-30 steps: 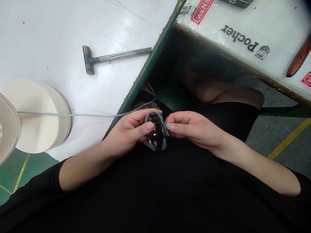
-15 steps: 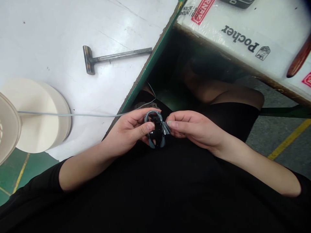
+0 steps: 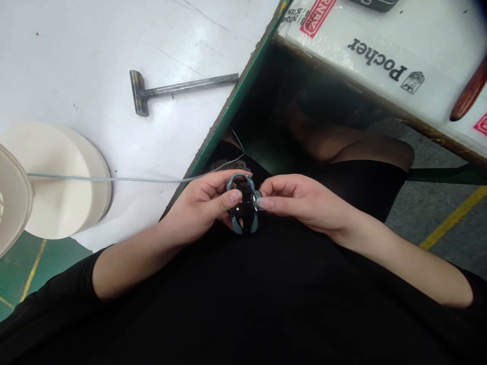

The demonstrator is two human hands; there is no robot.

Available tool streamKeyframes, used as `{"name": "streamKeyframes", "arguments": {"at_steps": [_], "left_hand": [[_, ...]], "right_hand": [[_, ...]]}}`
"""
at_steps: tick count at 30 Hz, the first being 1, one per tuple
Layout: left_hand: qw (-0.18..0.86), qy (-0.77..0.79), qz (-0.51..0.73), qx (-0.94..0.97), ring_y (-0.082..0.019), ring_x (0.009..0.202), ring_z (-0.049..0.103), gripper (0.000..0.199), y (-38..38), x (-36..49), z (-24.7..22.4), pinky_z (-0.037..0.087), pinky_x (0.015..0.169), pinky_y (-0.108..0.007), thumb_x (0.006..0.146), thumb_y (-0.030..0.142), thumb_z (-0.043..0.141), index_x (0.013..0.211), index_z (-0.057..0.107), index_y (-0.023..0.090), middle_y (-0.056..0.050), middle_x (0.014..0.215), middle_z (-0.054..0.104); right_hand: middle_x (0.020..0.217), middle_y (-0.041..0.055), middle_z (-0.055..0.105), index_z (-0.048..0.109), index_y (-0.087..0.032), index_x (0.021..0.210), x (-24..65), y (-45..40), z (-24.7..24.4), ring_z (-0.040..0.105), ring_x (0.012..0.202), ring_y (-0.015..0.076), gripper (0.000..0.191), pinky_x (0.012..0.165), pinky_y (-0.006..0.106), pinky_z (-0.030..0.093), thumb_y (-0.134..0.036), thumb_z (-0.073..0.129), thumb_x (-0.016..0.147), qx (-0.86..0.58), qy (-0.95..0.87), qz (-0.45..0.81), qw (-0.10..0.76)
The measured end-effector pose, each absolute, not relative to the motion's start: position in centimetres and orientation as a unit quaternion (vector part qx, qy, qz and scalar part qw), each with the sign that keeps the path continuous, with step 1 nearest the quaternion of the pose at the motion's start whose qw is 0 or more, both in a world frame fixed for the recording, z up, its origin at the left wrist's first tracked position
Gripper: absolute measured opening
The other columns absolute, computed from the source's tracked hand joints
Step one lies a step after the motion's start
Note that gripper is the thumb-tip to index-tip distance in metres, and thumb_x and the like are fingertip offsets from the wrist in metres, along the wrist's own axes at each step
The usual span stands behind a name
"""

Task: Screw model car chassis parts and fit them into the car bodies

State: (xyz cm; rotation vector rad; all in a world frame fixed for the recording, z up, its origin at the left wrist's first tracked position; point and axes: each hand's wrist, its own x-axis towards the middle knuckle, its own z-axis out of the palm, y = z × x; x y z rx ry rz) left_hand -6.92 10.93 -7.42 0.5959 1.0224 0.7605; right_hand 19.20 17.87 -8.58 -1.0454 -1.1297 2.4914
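A small glossy black model car body (image 3: 244, 213) with blue-grey sides is above my lap, near the middle of the view. My left hand (image 3: 213, 200) is wrapped round it from the left, the thumb pressing on its top. At its right side is a small shiny part (image 3: 257, 201), pinched between the thumb and fingers of my right hand (image 3: 287, 197). That part touches or nearly touches the car body; its shape is mostly hidden by the fingertips.
A hammer (image 3: 140, 93) lies on the white-covered table (image 3: 178, 126). Round cream containers (image 3: 91, 177) stand at the left, with a thin grey cord (image 3: 148, 180) across them. At the upper right, a white printed surface (image 3: 380, 35) holds a reddish-brown handle (image 3: 470, 96) and a dark object (image 3: 376, 4).
The thumb of my right hand has moved slightly down and left. The shiny part has turned closer against the car body and shows less. My left hand has barely moved.
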Motion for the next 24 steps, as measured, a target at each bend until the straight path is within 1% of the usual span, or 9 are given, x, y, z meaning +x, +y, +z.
{"name": "streamKeyframes", "arguments": {"at_steps": [5, 11, 18, 24], "left_hand": [[0.759, 0.477, 0.353, 0.267, -0.016, 0.078, 0.084, 0.044, 10.94, -6.75, -7.36, 0.071, 0.065, -0.021, 0.106, 0.040, 0.093, 0.146, 0.084, 0.024, -0.004, 0.105, 0.084], [0.760, 0.485, 0.343, 0.264, -0.017, 0.075, 0.083, 0.050, 10.95, -6.77, -7.47, 0.071, 0.062, -0.022, 0.105, 0.044, 0.094, 0.149, 0.082, 0.023, -0.005, 0.103, 0.084], [0.767, 0.477, 0.342, 0.259, -0.017, 0.077, 0.084, 0.046, 10.92, -6.78, -7.49, 0.073, 0.065, -0.022, 0.107, 0.042, 0.092, 0.148, 0.082, 0.025, -0.004, 0.101, 0.083], [0.767, 0.484, 0.332, 0.260, -0.019, 0.078, 0.085, 0.051, 11.01, -6.77, -7.42, 0.074, 0.065, -0.025, 0.106, 0.045, 0.092, 0.150, 0.081, 0.023, -0.005, 0.101, 0.084]], "right_hand": [[0.078, -0.0014, 0.063, 0.076, -0.020, 0.087, 19.21, 17.83, -8.66, 0.050, 0.073, 0.0149, 0.050, 0.068, 0.031, 0.037, -0.062, 0.104, 0.088, -0.363, -0.400, 0.836, 0.096], [0.077, -0.0018, 0.061, 0.074, -0.021, 0.085, 19.23, 17.84, -8.53, 0.048, 0.072, 0.0148, 0.052, 0.068, 0.031, 0.036, -0.064, 0.104, 0.088, -0.371, -0.412, 0.827, 0.096], [0.079, -0.0012, 0.063, 0.073, -0.021, 0.085, 19.16, 17.82, -8.51, 0.050, 0.074, 0.0151, 0.054, 0.068, 0.031, 0.038, -0.064, 0.104, 0.087, -0.373, -0.408, 0.828, 0.095], [0.078, -0.0012, 0.062, 0.073, -0.021, 0.084, 19.15, 17.83, -8.59, 0.049, 0.073, 0.0152, 0.053, 0.068, 0.031, 0.037, -0.063, 0.105, 0.087, -0.374, -0.408, 0.828, 0.094]]}}
